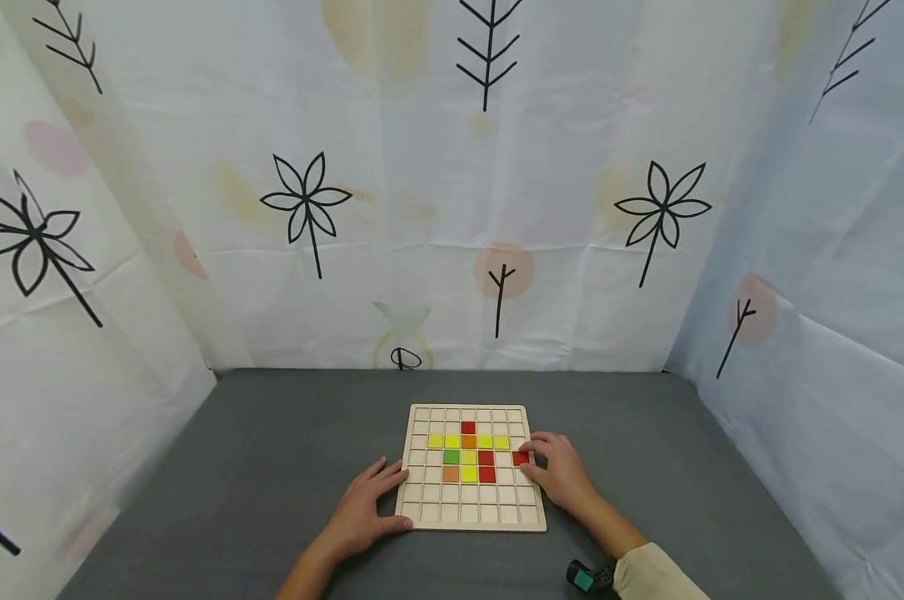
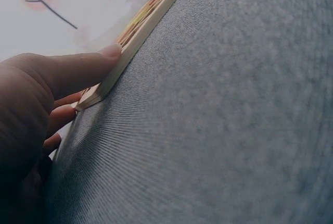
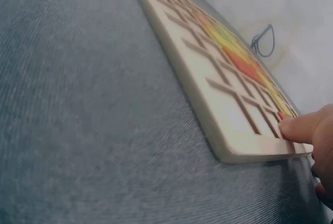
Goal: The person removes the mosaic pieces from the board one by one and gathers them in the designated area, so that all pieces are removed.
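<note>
A square wooden grid board lies flat on the table with several coloured square tiles in its cells: a green tile, an orange tile, red ones and yellow ones. My left hand rests at the board's near-left corner. Its thumb touches the near edge and its outstretched fingers the left edge. At the right edge, my right hand pinches a red tile between thumb and forefinger, over a cell of the rightmost column. In the right wrist view the thumb largely hides this tile.
A dark grey cloth covers the table. White patterned curtains stand at the back and both sides. A black device with a green face is by my right wrist, beside a pale sleeve.
</note>
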Tool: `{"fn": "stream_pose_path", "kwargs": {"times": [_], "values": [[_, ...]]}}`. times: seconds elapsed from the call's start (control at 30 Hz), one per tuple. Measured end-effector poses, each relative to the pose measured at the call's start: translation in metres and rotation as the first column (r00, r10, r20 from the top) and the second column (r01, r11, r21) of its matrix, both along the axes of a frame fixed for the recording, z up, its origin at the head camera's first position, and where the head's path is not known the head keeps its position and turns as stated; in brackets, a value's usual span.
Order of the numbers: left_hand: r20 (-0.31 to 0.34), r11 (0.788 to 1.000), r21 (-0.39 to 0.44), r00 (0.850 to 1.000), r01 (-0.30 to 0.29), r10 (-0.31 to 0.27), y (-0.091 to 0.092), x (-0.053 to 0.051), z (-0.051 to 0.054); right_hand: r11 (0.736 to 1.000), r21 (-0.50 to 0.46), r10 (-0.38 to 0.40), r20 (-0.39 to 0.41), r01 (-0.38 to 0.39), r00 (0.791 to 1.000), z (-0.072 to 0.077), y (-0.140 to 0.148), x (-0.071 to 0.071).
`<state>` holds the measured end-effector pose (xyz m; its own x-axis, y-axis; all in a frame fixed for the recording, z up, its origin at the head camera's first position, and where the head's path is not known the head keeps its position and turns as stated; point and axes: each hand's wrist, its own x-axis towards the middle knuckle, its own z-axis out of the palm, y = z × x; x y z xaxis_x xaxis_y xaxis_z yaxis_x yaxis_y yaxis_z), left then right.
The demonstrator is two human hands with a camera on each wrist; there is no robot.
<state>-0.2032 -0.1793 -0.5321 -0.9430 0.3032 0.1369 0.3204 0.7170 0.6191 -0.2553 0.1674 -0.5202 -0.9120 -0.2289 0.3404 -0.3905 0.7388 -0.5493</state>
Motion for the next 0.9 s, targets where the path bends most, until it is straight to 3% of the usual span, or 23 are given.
{"fn": "stream_pose_path", "kwargs": {"times": [0.53,0.9], "values": [[0.010,1.000,-0.009,1.000,-0.007,0.007,0.000,0.000,0.000,1.000,-0.017,0.022,0.111,-0.020,0.994,0.012,-0.002,-0.006],[0.018,1.000,0.010,1.000,-0.010,0.010,0.000,0.001,0.002,1.000,-0.001,-0.006,0.018,0.006,1.000,0.011,-0.007,-0.005]]}}
